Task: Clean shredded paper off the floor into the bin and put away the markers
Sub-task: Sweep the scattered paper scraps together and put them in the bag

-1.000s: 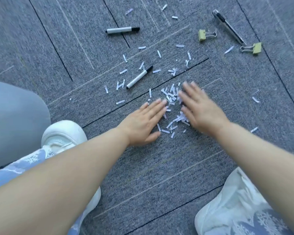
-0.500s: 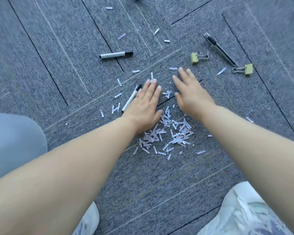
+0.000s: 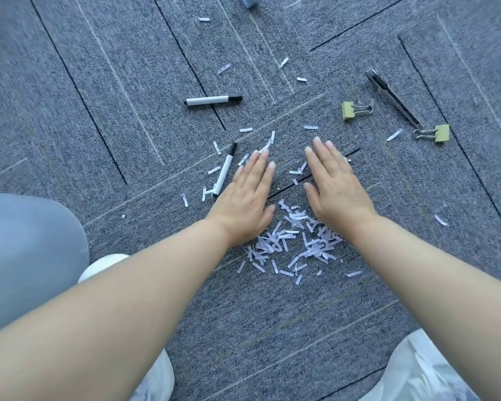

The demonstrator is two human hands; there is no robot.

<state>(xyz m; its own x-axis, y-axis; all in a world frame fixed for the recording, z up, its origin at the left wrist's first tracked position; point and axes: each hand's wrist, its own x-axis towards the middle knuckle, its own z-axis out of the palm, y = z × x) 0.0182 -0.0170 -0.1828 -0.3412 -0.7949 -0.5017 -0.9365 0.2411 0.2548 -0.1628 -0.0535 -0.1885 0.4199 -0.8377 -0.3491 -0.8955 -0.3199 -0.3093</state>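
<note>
A pile of white shredded paper (image 3: 295, 244) lies on the grey carpet just below my wrists. My left hand (image 3: 248, 198) rests flat on the carpet, fingers straight, holding nothing. My right hand (image 3: 333, 186) lies flat beside it, a small gap between them. A white marker with a black cap (image 3: 224, 170) lies just left of my left hand, touching or nearly touching it. A second marker (image 3: 213, 100) lies farther back. Loose shreds (image 3: 272, 138) are scattered beyond my fingertips.
Two yellow-green binder clips (image 3: 348, 110) (image 3: 441, 133) and a dark utility knife (image 3: 392, 96) lie at the right. A pale grey bin-like shape (image 3: 26, 256) is at the left edge, my white shoe (image 3: 102, 266) beside it.
Both hands have reached forward past the gathered pile, which now lies nearer me under my wrists. The camera view has shifted so the markers and clips appear lower in the frame.
</note>
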